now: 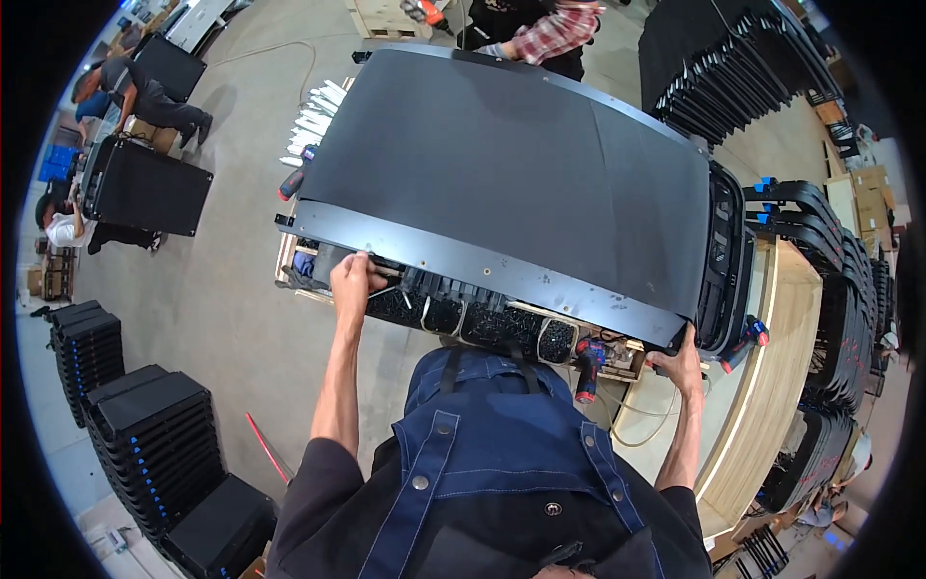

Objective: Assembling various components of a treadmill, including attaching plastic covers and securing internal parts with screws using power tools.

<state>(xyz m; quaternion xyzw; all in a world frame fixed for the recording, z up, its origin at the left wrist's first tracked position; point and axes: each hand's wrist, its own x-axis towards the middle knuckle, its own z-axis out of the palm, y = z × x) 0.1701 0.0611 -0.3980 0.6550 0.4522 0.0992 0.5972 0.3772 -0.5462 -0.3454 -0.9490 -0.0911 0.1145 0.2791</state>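
Observation:
A large dark grey panel (502,164) lies in front of me, with a long metal rail (434,251) along its near edge. At the left part of this rail is my left hand (353,278). Its fingertips are pinched together against the rail's edge, and whatever is between them is too small to make out. My right hand (680,365) is closed around the near right corner of the rail, beside a black curved end frame (725,261). Below the rail, several black fittings (453,288) stand in a row over bins of small dark parts (492,326).
Power drills lie at the near side (588,372), by the right corner (745,345) and at the left end (293,179). Across the panel, a co-worker's plaid sleeve (559,37) reaches to the far rail. Stacked black panels (154,434) stand left; a wooden crate (757,386) stands right.

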